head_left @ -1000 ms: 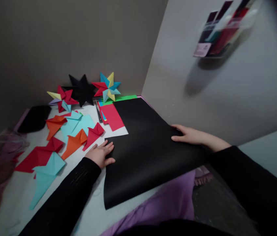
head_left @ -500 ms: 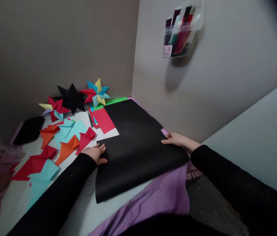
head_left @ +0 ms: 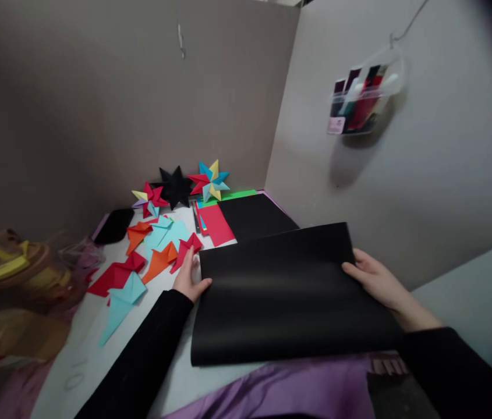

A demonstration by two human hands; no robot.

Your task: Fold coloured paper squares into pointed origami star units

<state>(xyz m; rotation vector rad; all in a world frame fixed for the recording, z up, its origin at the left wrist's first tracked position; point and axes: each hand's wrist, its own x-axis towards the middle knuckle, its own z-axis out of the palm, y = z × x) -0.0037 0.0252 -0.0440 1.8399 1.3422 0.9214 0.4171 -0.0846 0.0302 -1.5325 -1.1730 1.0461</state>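
A large sheet of black paper [head_left: 280, 297] curves over on itself at the table's front, its back edge raised off the surface. My left hand [head_left: 191, 277] grips its left edge, thumb on the face and fingers behind. On the right edge, my right hand [head_left: 370, 276] pinches the sheet between thumb and hidden fingers. Behind lies more black paper [head_left: 257, 214], beside a red sheet [head_left: 216, 225]. Folded paper pieces spread left of my left hand: a red one [head_left: 187, 251], an orange one [head_left: 161, 259] and a light blue one [head_left: 123, 297].
Three folded paper stars, one of them black [head_left: 176, 186], lean at the back wall. A black phone-like slab [head_left: 114, 226] lies at the far left. A clear container [head_left: 359, 105] hangs on the right wall. Purple cloth [head_left: 298, 387] drapes over the front edge.
The black sheet has been lifted and drawn toward me, its far edge now raised. Both hands have tightened on its side edges. The view has swung left and up.
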